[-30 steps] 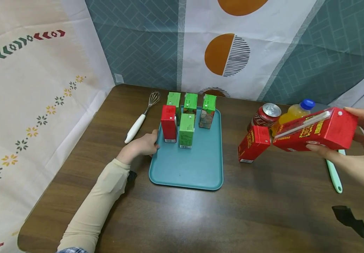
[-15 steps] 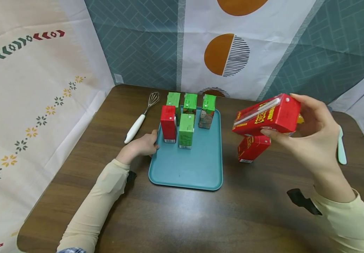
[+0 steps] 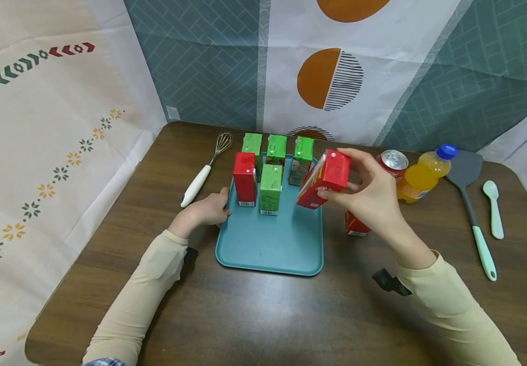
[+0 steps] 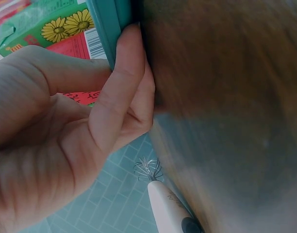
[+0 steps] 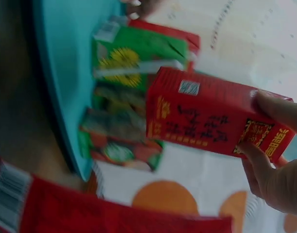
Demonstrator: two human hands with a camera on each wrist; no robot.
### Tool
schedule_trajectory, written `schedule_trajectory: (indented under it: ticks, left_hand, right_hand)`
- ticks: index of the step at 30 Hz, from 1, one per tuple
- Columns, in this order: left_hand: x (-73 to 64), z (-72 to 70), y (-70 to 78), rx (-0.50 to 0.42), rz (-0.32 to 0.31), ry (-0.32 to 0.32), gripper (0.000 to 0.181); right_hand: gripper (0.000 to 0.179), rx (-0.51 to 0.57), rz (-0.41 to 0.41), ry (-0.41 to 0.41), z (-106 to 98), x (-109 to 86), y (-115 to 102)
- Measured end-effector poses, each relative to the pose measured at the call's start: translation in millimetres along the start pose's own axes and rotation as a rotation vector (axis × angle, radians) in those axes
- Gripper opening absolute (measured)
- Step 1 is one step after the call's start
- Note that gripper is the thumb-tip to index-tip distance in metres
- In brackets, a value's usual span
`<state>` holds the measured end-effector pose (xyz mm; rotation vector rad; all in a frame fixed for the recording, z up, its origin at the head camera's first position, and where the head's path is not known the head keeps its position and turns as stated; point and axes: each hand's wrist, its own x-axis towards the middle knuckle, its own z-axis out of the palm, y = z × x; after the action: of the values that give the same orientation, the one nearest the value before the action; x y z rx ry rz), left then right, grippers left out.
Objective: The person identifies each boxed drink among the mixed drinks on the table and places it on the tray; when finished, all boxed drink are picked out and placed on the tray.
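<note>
My right hand (image 3: 368, 188) holds a red drink carton (image 3: 320, 180) by its upper end, tilted, above the right side of the teal tray (image 3: 272, 249). A straw is stuck along the carton's side. My left hand (image 3: 206, 207) pinches the tray's left rim, thumb inside and fingers outside, as the left wrist view shows with the rim (image 4: 107, 29) between them. Standing on the tray are another red carton (image 3: 245, 180) and several green cartons (image 3: 270, 190). One more red carton (image 3: 355, 223) is on the table right of the tray, partly hidden behind my right hand.
A whisk (image 3: 204, 173) lies left of the tray. At the back right are a red can (image 3: 393, 162) and a bottle of orange drink (image 3: 423, 175). Further right lie a grey spatula with a mint handle (image 3: 469, 203) and a small mint spoon (image 3: 494, 211).
My right hand has carried the red carton leftward from the right edge of the head view to over the tray, uncovering the can, bottle and spatula. My left hand stays at the rim.
</note>
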<state>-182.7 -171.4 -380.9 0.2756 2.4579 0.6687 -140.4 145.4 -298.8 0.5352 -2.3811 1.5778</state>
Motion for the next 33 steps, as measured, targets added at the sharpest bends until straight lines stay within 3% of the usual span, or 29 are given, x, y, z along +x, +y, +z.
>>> schedule_trajectory:
  ticks: [11,24,33]
  left_hand:
    - [-1.3,0.1,0.2,-0.003,-0.002,0.003,0.067]
    - [-2.4,-0.7,-0.3,-0.007,-0.013,0.008,0.066]
    - [0.6,0.5,-0.2,-0.006,-0.015,0.008,0.065]
  right_hand:
    - [0.070,-0.087,0.075,-0.108,38,9.3,28]
    - [0.071,-0.149,0.148,-0.161,49,22.0,38]
    - [0.074,-0.291,0.060,-0.242,41,27.0,43]
